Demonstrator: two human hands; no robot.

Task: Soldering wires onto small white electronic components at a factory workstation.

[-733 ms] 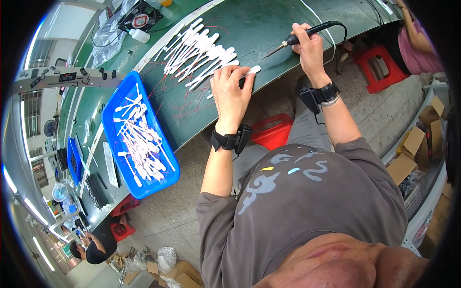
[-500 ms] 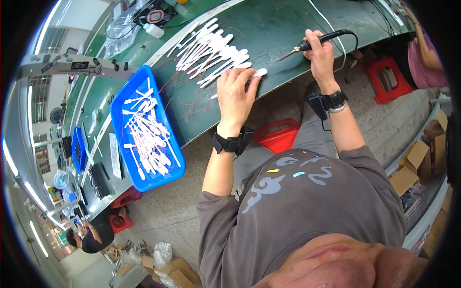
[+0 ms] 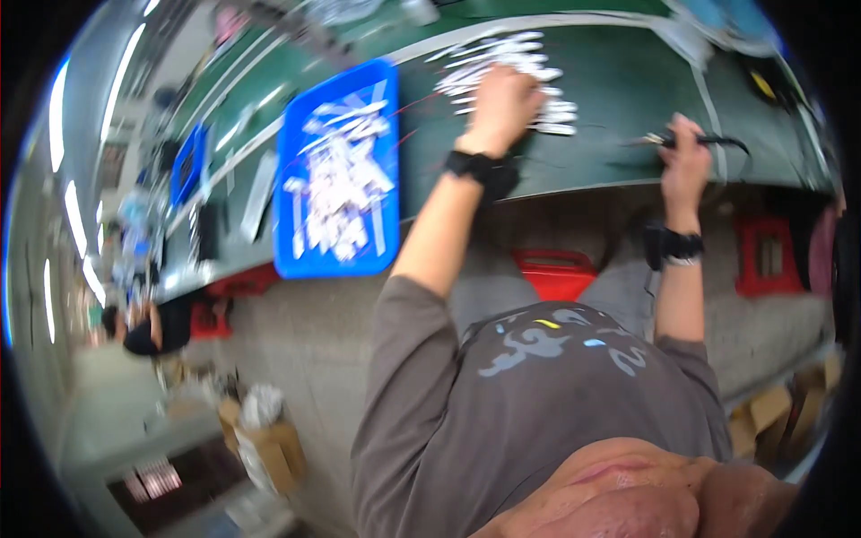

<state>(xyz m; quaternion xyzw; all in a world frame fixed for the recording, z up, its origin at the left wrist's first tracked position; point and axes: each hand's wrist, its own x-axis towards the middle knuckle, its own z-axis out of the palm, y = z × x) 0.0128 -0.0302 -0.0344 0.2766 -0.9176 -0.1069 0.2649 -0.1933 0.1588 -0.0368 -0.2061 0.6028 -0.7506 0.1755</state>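
Observation:
Several slim white stick-shaped pieces (image 3: 529, 47), with thin red wires among them, lie side by side on the green table (image 3: 619, 81). My left hand (image 3: 502, 103) reaches over the near part of this row. Its fingers point down among the pieces, partly hidden and smeared by motion, so whether they grip one is unclear. To the right, my right hand (image 3: 686, 166) is closed around a black soldering iron (image 3: 666, 140), held above the table with its tip toward the left. A blue tray (image 3: 336, 268) left of my left arm holds a heap of similar white pieces (image 3: 341, 179).
A red stool (image 3: 558, 276) is between my legs, and another red stool (image 3: 769, 260) stands at the right. A white cord (image 3: 713, 108) crosses the table beyond my right hand. Cardboard boxes (image 3: 278, 453) sit on the floor; a person (image 3: 148, 330) works far left.
The view has swung, shifting the scene. My left hand has gone from the row's near right end to over its middle. My right hand still holds the soldering iron.

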